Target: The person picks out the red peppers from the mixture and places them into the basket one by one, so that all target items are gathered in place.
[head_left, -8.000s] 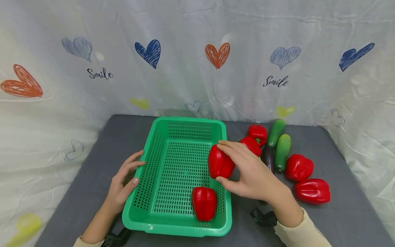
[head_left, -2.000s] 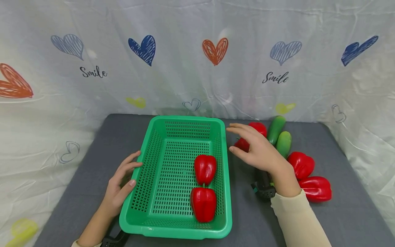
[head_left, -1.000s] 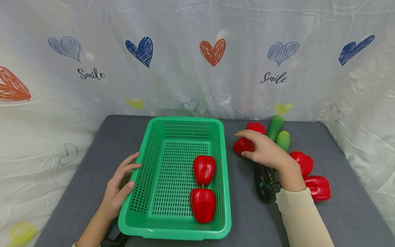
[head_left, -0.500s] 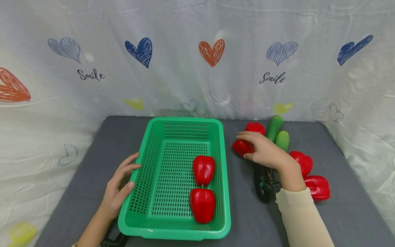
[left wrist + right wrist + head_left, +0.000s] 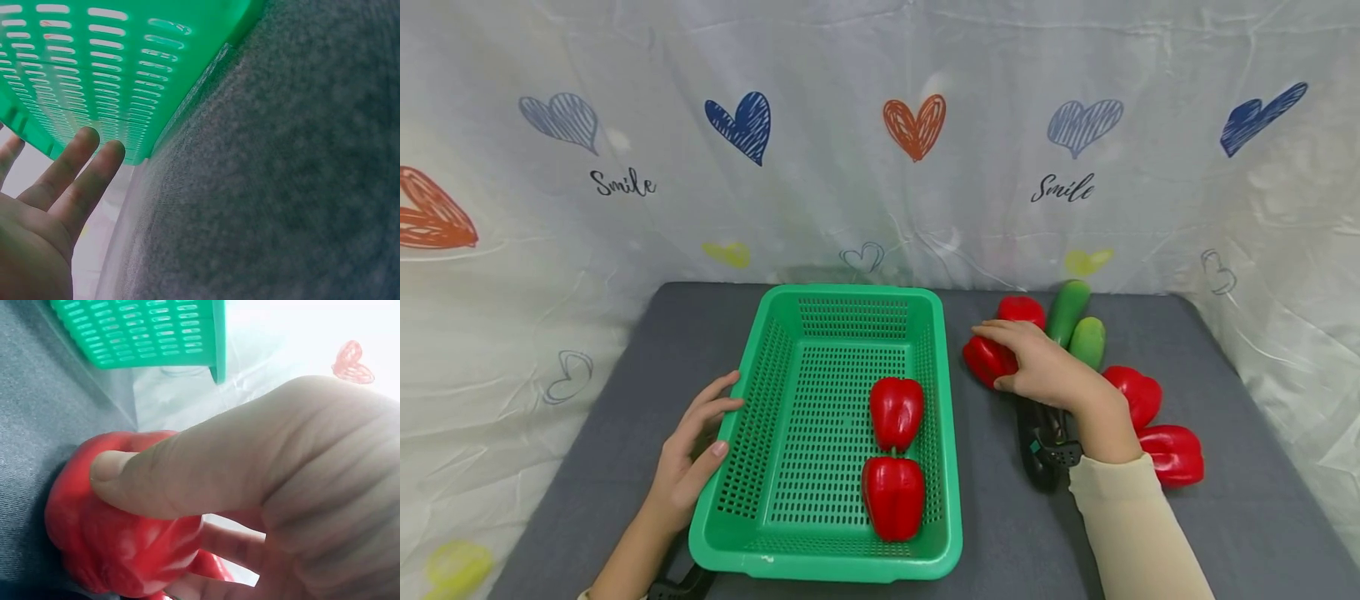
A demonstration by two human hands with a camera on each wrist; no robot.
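A green perforated basket (image 5: 820, 566) holds two red bell peppers, a nearer one (image 5: 894, 498) and one behind it (image 5: 897, 414), along its right side. My left hand (image 5: 688, 458) rests at the basket's left wall with fingers extended; in the left wrist view its fingertips (image 5: 112, 153) are against or close to the slotted side. To the basket's right, my right hand (image 5: 1037, 365) grips another red bell pepper (image 5: 987, 360) on the table. The right wrist view shows the thumb (image 5: 150, 478) across this pepper (image 5: 119, 544) and fingers round its far side.
Behind the right hand lie a red bell pepper (image 5: 1021, 309) and two green cucumbers, one far (image 5: 1068, 310) and one nearer (image 5: 1087, 342). A dark eggplant (image 5: 1033, 446) is partly under the right wrist. Two more red peppers (image 5: 1170, 456) lie right of the forearm. A printed curtain (image 5: 865, 200) hangs behind the table.
Eight seconds ago my right hand held a pepper over the basket; that pepper now lies inside. The hand has since moved right and down onto another pepper and taken hold. The left hand stays put.
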